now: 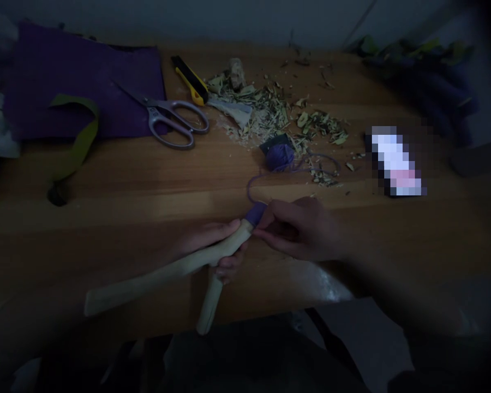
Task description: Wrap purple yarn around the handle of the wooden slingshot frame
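Note:
My left hand (226,252) is wrapped round a peeled, forked wooden stick (155,279), just below the fork's short end. One long prong points left and a shorter one points down toward the table's front edge. Purple yarn wrapping (254,213) covers the stick's upper right tip. Against that tip, my right hand (300,226) has its thumb and fingers pinched together; the yarn seems to be between them, though the fingertips partly hide it. From the wrapped tip a loose strand curves up to a small ball of purple yarn (280,156) lying beyond my hands.
Scissors (175,124) lie partly on a purple sheet (77,82), beside a curled green strip (84,142). A yellow utility knife (192,82) rests by bark shavings (265,109). At right are a pixelated phone (396,161) and a dark bundle (429,82) on the wooden table (118,185).

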A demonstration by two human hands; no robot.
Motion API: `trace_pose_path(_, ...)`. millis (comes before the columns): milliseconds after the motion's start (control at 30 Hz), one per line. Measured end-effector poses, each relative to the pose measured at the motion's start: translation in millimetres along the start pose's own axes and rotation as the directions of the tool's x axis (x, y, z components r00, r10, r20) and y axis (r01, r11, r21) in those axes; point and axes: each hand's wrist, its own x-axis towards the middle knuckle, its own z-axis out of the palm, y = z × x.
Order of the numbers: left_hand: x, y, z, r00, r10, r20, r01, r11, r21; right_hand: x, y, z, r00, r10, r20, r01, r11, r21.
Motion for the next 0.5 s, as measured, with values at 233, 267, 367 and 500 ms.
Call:
trace_pose_path(233, -0.1, -2.8, -5.2, 0.99, 0.128, 0.053, -0.127, 0.992, -0.021, 0.8, -1.5, 1.9, 0.996, 0.006, -0.093, -0.014, 0.996, -0.084)
trace_pose_path(267, 0.4, -3.2, -5.8, 0.988, 0.138, 0.069, -0.137, 0.99, -0.02, 0.8, -1.9, 2.5, 0.992, 0.019, -0.124, -0.029, 0.996, -0.082)
trace_pose_path(367, 2.4, -4.7, -7.1, 0.981, 0.169, 0.098, -0.167, 0.986, -0.022, 0.3, -2.9, 4.8, 0.979, 0.079, -0.185, -0.09, 0.995, -0.049)
trace_pose_path(500, 4.3, -5.6, -8.8, 0.974, 0.202, 0.102, -0.2, 0.979, -0.028, 0.1, -3.9, 8.5, 0.973, 0.135, -0.186, -0.131, 0.991, 0.036)
